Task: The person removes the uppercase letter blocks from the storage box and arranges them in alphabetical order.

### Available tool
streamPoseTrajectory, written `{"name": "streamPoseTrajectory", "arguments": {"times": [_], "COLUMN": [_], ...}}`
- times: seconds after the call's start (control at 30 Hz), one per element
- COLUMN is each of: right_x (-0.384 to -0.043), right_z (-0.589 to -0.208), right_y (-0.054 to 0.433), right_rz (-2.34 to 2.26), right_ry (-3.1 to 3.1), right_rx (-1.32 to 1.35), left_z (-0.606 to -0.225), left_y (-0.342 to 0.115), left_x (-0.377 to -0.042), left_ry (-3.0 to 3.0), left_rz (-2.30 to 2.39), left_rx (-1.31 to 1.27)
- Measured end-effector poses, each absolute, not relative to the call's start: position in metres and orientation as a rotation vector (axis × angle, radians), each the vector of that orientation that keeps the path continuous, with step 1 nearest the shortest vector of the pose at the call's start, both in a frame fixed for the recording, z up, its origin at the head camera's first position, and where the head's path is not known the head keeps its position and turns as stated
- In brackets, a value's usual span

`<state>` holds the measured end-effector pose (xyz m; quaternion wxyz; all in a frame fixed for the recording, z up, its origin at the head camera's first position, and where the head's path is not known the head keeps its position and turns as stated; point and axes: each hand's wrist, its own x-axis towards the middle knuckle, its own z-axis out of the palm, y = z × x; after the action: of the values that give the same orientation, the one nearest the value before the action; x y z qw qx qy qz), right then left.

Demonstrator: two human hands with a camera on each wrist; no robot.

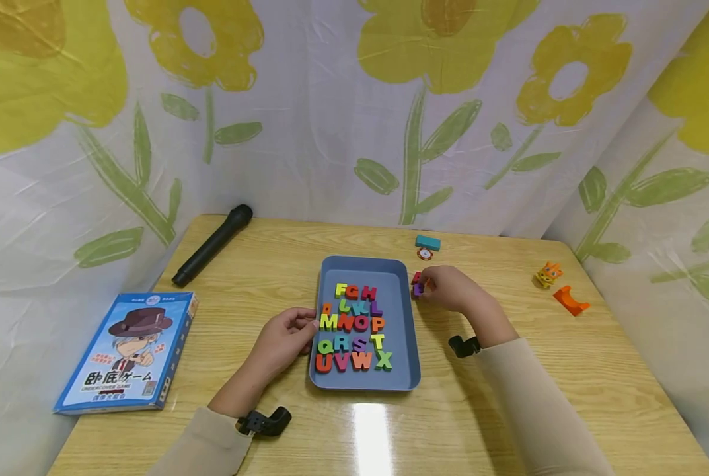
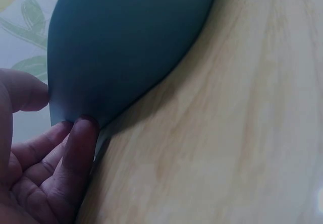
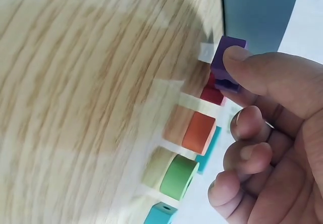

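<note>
A: Contents, tray (image 1: 397,297)?
B: Coloured letters (image 1: 345,322), five rows, F to X legible apart from one orange letter (image 1: 327,309), character unclear. Judged mostly filled.
A: Outstanding?
B: On the table (image 1: 271,264), outside the tray's right side: red piece (image 3: 211,94), orange piece (image 3: 199,133), green piece (image 3: 176,177), teal pieces (image 3: 162,215). A–E, Y, Z: none seen inside.
A: Grips?
B: Right grip (image 1: 449,289): purple piece (image 3: 218,65), pinched, beside the tray, not yet placed. Left grip (image 1: 285,337): tray's left wall, pinched.
</note>
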<state>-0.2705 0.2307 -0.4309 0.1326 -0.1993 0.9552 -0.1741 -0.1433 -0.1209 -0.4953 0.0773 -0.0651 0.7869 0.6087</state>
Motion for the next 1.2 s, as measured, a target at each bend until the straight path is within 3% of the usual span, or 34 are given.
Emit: {"name": "streamPoseTrajectory", "arguments": {"times": [0.43, 0.7, 0.93, 1.2], "right_x": [-0.272, -0.275, -0.277, -0.286], "right_z": [-0.432, -0.406, -0.381, -0.396], "right_y": [0.229, 0.218, 0.161, 0.099], "right_rz": [-0.476, -0.525, -0.523, -0.391], "right_ry": [2.748, 2.768, 2.749, 2.667], "right_rx": [-0.532, -0.619, -0.694, -0.82], "left_z": [-0.493, -0.494, -0.495, -0.496], "left_y": [-0.12, -0.121, -0.123, -0.121], "left_x": [-0.143, -0.142, -0.142, -0.142], "left_ry": [2.357, 2.369, 2.363, 2.347], "left_rz": [1.826, 1.823, 1.823, 1.834], "left_rx": [-0.206, -0.199, -0.213, -0.212]}}
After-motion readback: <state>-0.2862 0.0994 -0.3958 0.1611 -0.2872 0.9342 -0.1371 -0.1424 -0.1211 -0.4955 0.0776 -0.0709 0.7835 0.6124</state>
